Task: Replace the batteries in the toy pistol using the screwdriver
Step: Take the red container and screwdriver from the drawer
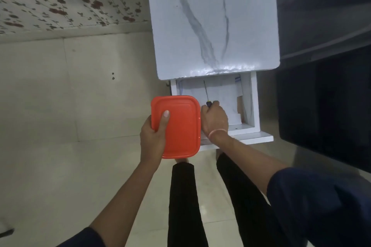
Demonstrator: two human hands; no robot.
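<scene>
My left hand grips an orange lidded plastic box by its left edge, thumb lying on the lid, held in front of the open drawer. My right hand is curled round the dark handle of a screwdriver, whose thin shaft points away over the papers in the drawer. The toy pistol and the batteries are not visible; what is inside the box is hidden by its lid.
A white marble-patterned table stands ahead, with its white drawer pulled out and holding papers. Pale tiled floor lies to the left, a dark piece of furniture to the right. My legs in black trousers stand below the drawer.
</scene>
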